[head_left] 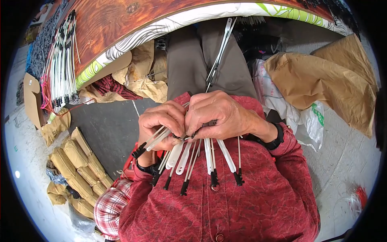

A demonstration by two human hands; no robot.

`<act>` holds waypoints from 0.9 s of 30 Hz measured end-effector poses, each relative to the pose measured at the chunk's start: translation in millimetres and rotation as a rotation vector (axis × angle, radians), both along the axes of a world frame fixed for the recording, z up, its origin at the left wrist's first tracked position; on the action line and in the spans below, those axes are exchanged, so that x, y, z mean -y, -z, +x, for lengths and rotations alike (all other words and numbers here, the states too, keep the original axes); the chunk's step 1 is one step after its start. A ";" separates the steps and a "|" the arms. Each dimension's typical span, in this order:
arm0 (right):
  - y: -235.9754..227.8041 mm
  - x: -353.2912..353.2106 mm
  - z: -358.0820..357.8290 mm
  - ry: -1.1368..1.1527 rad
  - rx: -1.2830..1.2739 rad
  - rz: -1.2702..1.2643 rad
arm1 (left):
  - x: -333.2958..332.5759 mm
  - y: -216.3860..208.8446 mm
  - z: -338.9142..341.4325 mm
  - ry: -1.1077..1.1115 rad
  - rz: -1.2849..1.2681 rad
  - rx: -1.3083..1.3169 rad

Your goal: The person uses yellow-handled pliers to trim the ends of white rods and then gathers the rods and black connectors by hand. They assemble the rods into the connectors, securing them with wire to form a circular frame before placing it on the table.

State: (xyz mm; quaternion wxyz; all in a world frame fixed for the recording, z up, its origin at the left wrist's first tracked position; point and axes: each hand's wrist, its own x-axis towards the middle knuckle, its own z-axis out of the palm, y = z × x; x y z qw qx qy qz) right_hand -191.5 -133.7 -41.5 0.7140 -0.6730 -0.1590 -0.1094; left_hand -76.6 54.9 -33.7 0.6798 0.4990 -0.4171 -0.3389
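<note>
Both my hands meet in front of my chest, fingers closed. My left hand [163,125] grips several thin pale rods with black ends; some stick out past its thumb. My right hand [217,115] pinches a small dark piece [193,136] against the left fingertips; its exact shape is too small to tell. From under the hands, white flat strips with holes [174,155] and thin black-ended rods [189,169] fan out over my red top. A long white strip and rods [221,50] stretch away over my lap. Where they join is hidden behind my fingers.
A wooden table [109,24] with a patterned cloth edge spans the far side, a bundle of similar strips [62,60] at its left. Brown-wrapped packs [80,169] lie at lower left. Brown paper [322,76] and a plastic bag [310,127] lie at right.
</note>
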 end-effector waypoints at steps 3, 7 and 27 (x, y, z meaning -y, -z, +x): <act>0.3 -0.6 -0.1 -0.017 0.003 0.019 | -0.4 -0.8 2.8 0.056 -0.007 0.016; -0.5 0.6 0.7 0.008 0.030 0.021 | -1.1 2.9 0.5 0.023 -0.001 0.003; -10.0 9.9 -7.1 -0.322 -0.206 0.134 | -5.7 -13.8 4.2 0.308 0.025 0.063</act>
